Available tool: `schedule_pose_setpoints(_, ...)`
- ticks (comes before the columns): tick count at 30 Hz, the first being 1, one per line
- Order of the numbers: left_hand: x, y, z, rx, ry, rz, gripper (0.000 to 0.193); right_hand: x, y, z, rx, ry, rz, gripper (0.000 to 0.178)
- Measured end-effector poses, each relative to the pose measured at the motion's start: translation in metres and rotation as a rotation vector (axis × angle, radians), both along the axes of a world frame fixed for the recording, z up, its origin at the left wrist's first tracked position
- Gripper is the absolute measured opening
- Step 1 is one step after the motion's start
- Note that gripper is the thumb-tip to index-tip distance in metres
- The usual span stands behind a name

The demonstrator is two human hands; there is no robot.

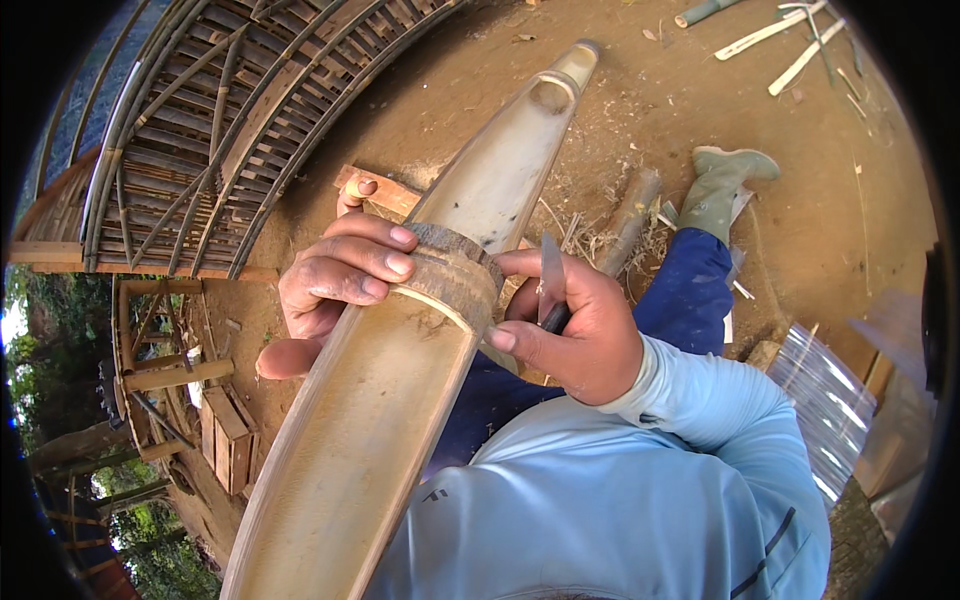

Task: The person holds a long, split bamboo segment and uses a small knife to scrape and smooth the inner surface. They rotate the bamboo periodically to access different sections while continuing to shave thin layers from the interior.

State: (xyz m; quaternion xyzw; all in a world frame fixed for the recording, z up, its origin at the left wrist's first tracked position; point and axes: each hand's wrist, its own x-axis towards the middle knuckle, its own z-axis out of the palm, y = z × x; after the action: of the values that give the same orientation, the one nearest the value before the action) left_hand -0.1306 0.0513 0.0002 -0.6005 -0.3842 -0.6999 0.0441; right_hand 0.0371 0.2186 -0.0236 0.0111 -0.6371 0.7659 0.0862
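A long split bamboo trough (385, 405) runs from the lower left up to the top middle, its pale hollow side facing me. Across it lies a short, curved, rough brown piece of bamboo (462, 280). My left hand (335, 270) has its fingers bent over the left end of this piece, with the thumb sticking out to the side. Between the fingers of my right hand (585, 330) is a small knife (551, 275), blade pointing up. The right thumb and forefinger also touch the right end of the curved piece.
A slatted bamboo structure (200, 140) stands at the upper left, with a wooden crate (226, 440) below it. My booted leg (715, 205) stretches out right. Shavings and a bamboo length (632, 215) lie on the dirt floor; split strips (795, 60) lie farther off.
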Motion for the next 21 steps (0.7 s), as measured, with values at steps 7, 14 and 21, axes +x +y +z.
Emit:
schedule_pose_setpoints(7, 0.003, 0.001, -0.002, -0.002, -0.041, -0.055, 0.098, -0.004, 0.013, 0.005, 0.158, -0.03, 0.004, 0.037)
schedule_pose_setpoints(14, 0.013, 0.003, -0.011, 0.033, -0.227, -0.045, 0.097, -0.028, 0.022, -0.018, 0.258, 0.095, 0.179, 0.045)
schedule_pose_setpoints(21, 0.078, -0.012, -0.024, -0.106, -1.252, 0.455, 0.078, -0.035, 0.011, -0.03, 0.057, 0.119, 0.059, 0.046)
